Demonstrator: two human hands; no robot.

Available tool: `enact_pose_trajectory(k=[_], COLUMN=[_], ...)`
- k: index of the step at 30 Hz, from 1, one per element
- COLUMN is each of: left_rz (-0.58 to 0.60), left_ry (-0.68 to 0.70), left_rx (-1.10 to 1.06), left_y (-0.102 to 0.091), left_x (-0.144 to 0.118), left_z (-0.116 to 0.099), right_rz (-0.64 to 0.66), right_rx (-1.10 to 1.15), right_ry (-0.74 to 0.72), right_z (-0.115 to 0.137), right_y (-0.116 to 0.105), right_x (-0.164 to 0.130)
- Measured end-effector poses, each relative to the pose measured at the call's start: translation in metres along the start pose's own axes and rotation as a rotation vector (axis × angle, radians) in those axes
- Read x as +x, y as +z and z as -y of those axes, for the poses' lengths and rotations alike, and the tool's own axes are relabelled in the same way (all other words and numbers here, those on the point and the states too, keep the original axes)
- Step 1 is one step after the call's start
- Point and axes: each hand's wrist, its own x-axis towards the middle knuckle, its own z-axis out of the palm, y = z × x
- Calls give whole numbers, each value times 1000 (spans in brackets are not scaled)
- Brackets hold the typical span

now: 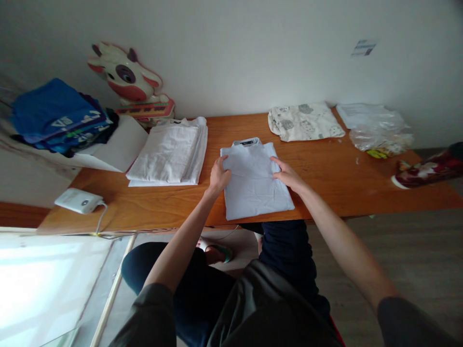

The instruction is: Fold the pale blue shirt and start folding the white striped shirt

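A light blue-grey shirt [255, 185], folded into a rectangle, lies flat on the wooden table in front of me, its collar with a dark label at the far end. My left hand [220, 176] grips its left edge, with the thumb resting on the top. On the opposite side, my right hand [287, 174] holds the right edge, thumb and forefinger on the fabric. The undersides of both grips are hidden. To the left of the shirt sits a stack of folded white clothes [168, 152].
Behind and right lie a folded patterned cloth [306, 121] and a clear plastic bag [381, 137]. A dark red bottle [430, 168] rests at the table's [336, 178] right end. Leftward are a cow toy keyboard [132, 79], blue clothes [61, 118] and a white corded device [78, 200].
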Motion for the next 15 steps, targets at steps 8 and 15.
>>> enact_pose_trajectory(k=[8, 15], left_rz=[86, 176], left_ry=[123, 267], left_rx=[129, 438], left_y=[-9, 6], left_x=[-28, -64], left_z=[-17, -53], right_rz=[-179, -82], right_rx=[-379, -740], right_ry=[-235, -370], right_z=[6, 44], right_y=[9, 34], right_x=[-27, -61])
